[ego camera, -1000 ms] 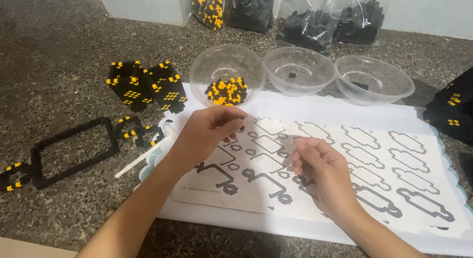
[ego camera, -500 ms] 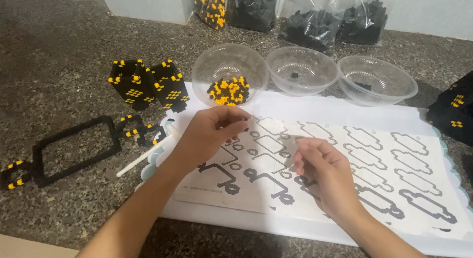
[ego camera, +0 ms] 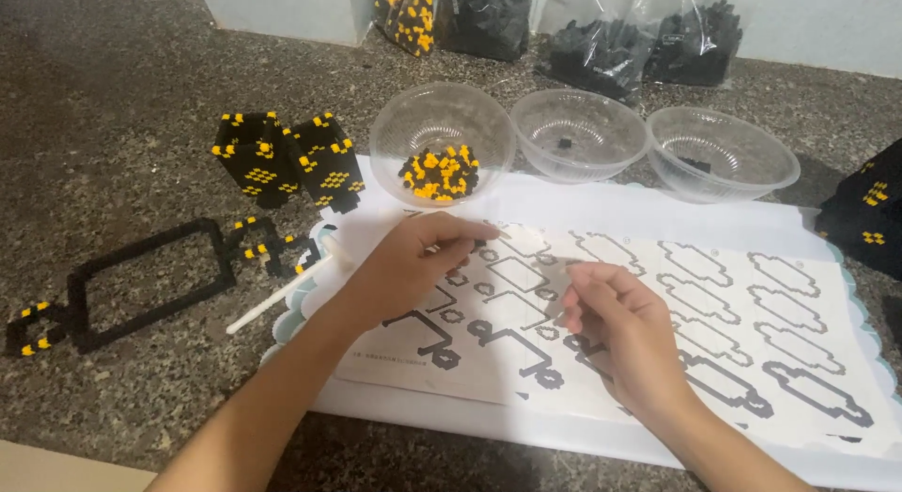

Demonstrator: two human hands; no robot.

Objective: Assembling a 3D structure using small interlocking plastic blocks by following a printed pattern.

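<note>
I see my left hand (ego camera: 413, 262) and right hand (ego camera: 615, 313), fingers pinched closed, over the white outline-printed pattern sheet (ego camera: 752, 304), only its near-left shapes filled with black beads.

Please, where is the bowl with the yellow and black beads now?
In the head view, the bowl of beads stands left of two other clear bowls, just beyond the left hand.

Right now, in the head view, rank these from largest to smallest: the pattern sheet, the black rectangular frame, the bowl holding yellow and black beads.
1. Pattern sheet, clearly largest.
2. Black rectangular frame and bowl holding yellow and black beads: similar in extent, so no firm ranking between them.
</note>
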